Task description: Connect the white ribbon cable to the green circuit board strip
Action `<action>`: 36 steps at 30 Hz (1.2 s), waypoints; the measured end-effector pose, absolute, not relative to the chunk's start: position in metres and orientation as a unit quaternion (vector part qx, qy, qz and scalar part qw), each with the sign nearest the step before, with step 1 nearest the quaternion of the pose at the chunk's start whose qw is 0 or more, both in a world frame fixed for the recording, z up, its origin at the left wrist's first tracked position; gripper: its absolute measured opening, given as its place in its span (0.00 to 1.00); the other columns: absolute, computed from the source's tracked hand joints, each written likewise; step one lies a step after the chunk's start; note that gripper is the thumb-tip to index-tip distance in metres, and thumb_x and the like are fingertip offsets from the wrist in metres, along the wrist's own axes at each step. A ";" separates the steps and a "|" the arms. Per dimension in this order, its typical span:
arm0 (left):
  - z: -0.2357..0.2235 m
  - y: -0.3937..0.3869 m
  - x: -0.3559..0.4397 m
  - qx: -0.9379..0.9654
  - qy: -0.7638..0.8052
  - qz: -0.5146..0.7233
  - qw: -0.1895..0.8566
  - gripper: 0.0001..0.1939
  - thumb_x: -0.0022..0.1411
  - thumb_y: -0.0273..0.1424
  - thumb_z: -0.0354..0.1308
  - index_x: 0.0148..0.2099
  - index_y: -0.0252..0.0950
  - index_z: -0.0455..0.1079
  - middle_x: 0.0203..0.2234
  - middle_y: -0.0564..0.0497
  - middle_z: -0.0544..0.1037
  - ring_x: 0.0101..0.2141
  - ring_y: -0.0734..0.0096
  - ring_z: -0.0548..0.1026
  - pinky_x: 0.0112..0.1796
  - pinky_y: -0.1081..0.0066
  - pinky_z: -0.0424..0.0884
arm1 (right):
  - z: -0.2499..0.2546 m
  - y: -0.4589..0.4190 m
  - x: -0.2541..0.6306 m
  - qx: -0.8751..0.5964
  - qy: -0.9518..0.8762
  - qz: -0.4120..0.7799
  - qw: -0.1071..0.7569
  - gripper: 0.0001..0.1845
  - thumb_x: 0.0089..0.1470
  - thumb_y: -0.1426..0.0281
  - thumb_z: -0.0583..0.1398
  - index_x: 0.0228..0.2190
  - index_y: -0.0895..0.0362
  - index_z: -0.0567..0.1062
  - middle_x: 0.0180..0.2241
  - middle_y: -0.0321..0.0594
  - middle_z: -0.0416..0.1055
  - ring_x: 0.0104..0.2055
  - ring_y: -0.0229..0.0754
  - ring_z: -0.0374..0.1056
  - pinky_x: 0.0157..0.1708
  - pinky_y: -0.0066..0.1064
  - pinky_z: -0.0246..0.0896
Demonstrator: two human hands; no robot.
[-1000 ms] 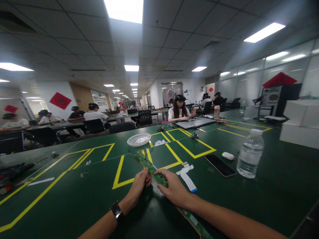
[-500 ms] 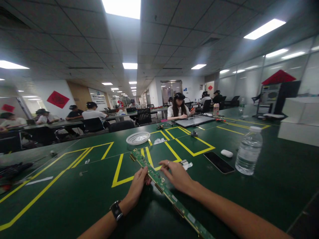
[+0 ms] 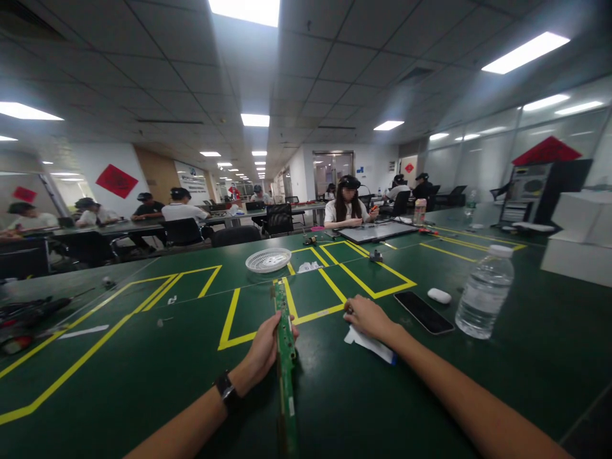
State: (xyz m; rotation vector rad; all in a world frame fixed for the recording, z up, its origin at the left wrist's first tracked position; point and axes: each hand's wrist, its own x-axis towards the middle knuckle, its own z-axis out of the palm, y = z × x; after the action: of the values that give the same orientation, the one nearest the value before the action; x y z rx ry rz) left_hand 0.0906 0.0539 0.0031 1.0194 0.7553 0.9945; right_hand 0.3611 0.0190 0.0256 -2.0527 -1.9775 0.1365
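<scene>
1. Far L: dark tools (image 3: 38, 312) on the green table (image 3: 143, 389), w/ a white strip (image 3: 83, 331) just R of them, nr the yellow tape.
2. My L forearm runs up and inward from the bottom edge; a dark watch (image 3: 224, 386) circles the wrist.
3. My L hand (image 3: 262, 347), pinching: thumb along the L edge of the PCB, fingers passing underneath, tips showing past its R edge.
4. PCB (image 3: 285, 347): long, narrow, green; in my L hand, btwn my two hands, well apart from the R one. It points almost straight away from me, near end cut off by the bottom edge. Whether that end touches the table, can't tell.
5. White basket (image 3: 268, 260): on the table, beyond the PCB's far end.
6. My R hand (image 3: 370, 317): palm down, fingers curled, over the far end of a white ribbon cable (image 3: 373, 348); fingertips partly hidden, so can't tell if they grip it. Blue cable end lies toward me, by the wrist. R forearm slants in from lower R.
7. R of that hand: black phone (image 3: 423, 312), white case (image 3: 438, 295), then an upright water bottle (image 3: 484, 294).
</scene>
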 end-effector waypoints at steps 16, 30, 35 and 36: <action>0.005 0.040 0.094 0.626 0.358 0.384 0.576 0.25 0.56 0.52 0.56 0.35 0.32 0.70 0.25 0.51 0.75 0.25 0.73 0.70 0.26 0.76 0.64 | 0.042 -0.009 0.291 -0.394 -0.587 0.589 0.390 0.27 0.39 0.67 0.70 0.43 0.62 0.74 0.29 0.35 0.71 0.30 0.34 0.67 0.36 0.29 0.61; 0.006 0.036 0.098 0.622 0.316 0.369 0.614 0.24 0.58 0.49 0.57 0.41 0.31 0.73 0.28 0.49 0.77 0.28 0.70 0.71 0.30 0.74 0.66 | 0.021 -0.007 0.280 -0.404 -0.511 0.609 0.452 0.36 0.36 0.66 0.72 0.47 0.61 0.67 0.28 0.35 0.73 0.28 0.36 0.68 0.30 0.27 0.60; 0.009 0.032 0.099 0.617 0.318 0.371 0.617 0.24 0.57 0.49 0.58 0.42 0.31 0.73 0.30 0.48 0.78 0.30 0.68 0.72 0.32 0.73 0.67 | 0.029 -0.012 0.277 -0.427 -0.508 0.594 0.455 0.33 0.37 0.68 0.71 0.46 0.61 0.68 0.26 0.33 0.71 0.28 0.36 0.68 0.32 0.28 0.60; 0.010 0.032 0.098 0.621 0.323 0.372 0.610 0.24 0.57 0.49 0.58 0.41 0.31 0.74 0.31 0.48 0.78 0.30 0.68 0.72 0.32 0.73 0.67 | 0.031 -0.013 0.277 -0.428 -0.507 0.594 0.455 0.33 0.38 0.69 0.71 0.46 0.61 0.68 0.27 0.33 0.71 0.29 0.36 0.68 0.32 0.28 0.60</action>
State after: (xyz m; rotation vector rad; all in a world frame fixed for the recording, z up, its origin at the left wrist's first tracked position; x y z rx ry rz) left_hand 0.0983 0.0319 0.0101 1.4344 0.7451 0.8580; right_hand 0.2770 -0.0131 0.0310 -1.0562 -1.2507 1.4650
